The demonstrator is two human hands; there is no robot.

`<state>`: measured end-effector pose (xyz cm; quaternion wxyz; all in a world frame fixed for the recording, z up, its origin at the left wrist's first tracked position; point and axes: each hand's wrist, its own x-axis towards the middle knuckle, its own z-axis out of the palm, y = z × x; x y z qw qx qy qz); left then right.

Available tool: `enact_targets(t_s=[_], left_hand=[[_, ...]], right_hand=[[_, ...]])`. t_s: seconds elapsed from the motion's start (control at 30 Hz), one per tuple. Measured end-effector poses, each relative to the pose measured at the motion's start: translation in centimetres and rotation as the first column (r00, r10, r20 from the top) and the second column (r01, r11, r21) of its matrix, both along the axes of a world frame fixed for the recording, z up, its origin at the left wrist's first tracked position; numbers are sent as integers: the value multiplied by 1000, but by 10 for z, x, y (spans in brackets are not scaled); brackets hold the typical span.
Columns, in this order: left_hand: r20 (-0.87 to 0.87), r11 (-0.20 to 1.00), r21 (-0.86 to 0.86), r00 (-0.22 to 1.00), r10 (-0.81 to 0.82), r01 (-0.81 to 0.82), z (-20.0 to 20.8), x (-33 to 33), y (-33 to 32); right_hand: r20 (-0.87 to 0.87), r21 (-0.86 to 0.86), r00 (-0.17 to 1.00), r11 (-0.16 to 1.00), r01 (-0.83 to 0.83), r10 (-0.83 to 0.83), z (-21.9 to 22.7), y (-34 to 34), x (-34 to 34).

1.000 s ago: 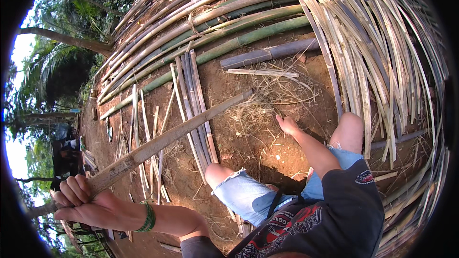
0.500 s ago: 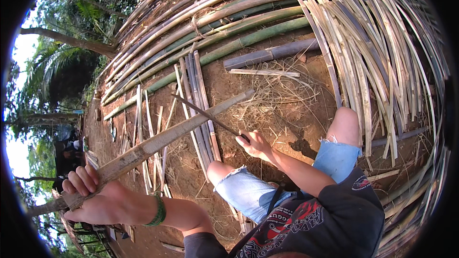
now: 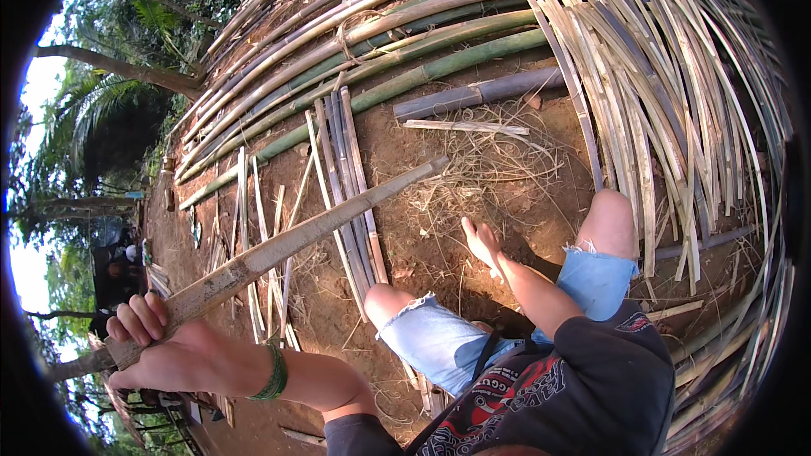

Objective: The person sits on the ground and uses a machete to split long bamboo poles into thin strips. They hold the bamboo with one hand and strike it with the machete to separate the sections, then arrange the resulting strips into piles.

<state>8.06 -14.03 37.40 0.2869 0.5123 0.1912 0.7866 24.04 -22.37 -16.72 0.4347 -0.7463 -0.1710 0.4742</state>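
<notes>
My left hand grips the near end of a long split bamboo pole, a green band on its wrist. The pole runs up and to the right, its far end above the dirt. My right hand reaches out over the bare earth between my knees, fingers apart, holding nothing. Dry fibre shavings lie just beyond it. I am squatting, in blue denim shorts and a dark shirt.
Whole green and brown bamboo culms are stacked across the back. A fan of thin split strips spreads on the right. More flat strips lie on the dirt under the pole. Trees and a person stand far left.
My right hand let go of a thin strip it held half a second ago and now hangs empty lower down. The left hand keeps its grip on the pole.
</notes>
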Motion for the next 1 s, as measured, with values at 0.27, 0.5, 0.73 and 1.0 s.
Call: enact_targets(t_s=[0.27,0.5,0.73,1.0], left_hand=[[25,999,-7,998,50,-50,5,-1,-3],[24,971,28,971,-239,238,7,16,-17],[-75,820,211,845,-529,532,-1,4,-13],[9,848,240,872,-489,473,-8,15,-34]], right_hand=[[-282,360,959,928,93,14,26,9,-21],[430,737,902,565,-370,29,260,-8,-65],[144,899,967,382,-216,209,348,-28,-94],[347,716,937,633,-293,41,277,-25,-63]])
